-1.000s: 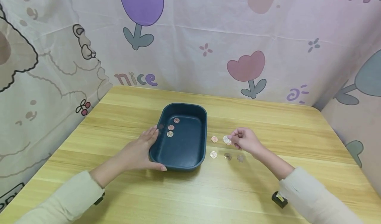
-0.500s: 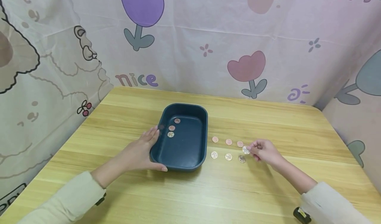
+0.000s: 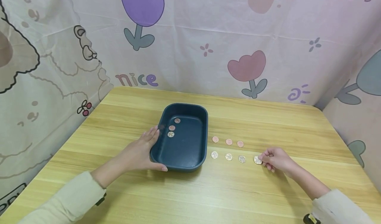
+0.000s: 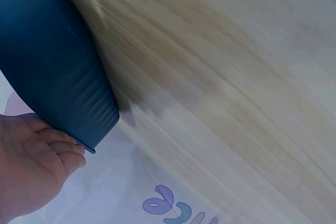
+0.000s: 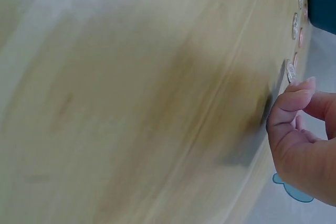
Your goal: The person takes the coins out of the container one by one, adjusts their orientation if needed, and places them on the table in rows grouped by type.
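Note:
My right hand [image 3: 278,158] pinches a silvery coin [image 3: 257,160] between thumb and fingertips, low over the table. In the right wrist view that coin [image 5: 290,71] is seen nearly edge-on at the fingertips; whether it touches the wood I cannot tell. To its left runs a row of three pale coins [image 3: 228,156], and behind them lie three copper-coloured coins [image 3: 229,142]. My left hand [image 3: 140,151] rests against the near left corner of a dark blue rectangular tray [image 3: 205,141], fingers at the left rim and thumb along the front. Three coins [image 3: 171,128] lie inside, toward the tray's left side.
The light wooden table [image 3: 190,197] carries the tray and the coins. A printed cloth [image 3: 190,52] with flowers hangs behind its far edge and along both sides. A small dark device [image 3: 311,218] sits at the right cuff.
My right hand has moved right and toward me from the copper-coloured row, bringing the silvery coin to the right end of the nearer row. The left hand and the tray have stayed put.

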### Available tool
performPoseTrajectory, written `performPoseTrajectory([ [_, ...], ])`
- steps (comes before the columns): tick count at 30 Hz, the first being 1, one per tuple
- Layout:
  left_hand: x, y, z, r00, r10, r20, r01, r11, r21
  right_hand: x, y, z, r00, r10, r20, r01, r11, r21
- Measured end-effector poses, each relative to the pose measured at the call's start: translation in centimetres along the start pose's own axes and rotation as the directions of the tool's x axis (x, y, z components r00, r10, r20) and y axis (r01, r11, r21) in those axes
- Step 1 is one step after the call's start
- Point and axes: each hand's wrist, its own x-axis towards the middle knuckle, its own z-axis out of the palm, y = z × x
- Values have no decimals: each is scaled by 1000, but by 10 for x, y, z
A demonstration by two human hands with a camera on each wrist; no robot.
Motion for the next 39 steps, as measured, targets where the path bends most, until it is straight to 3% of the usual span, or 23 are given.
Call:
performPoseTrajectory([
  [20,0,0,0,1000,-10,5,10,1000,-13,3,0,3,998,31,-48,-31,999,-9],
  [24,0,0,-1,1000,-11,9,11,1000,-9,5,-7,2,995,-39,-96,40,999,6],
  [29,-1,0,-1,1000,-12,11,12,1000,-3,6,-28,2,972,-165,-168,167,986,-3],
  [39,0,1,-1,1000,-4,14,4,1000,-3,18,-73,19,942,-253,-220,277,957,85],
])
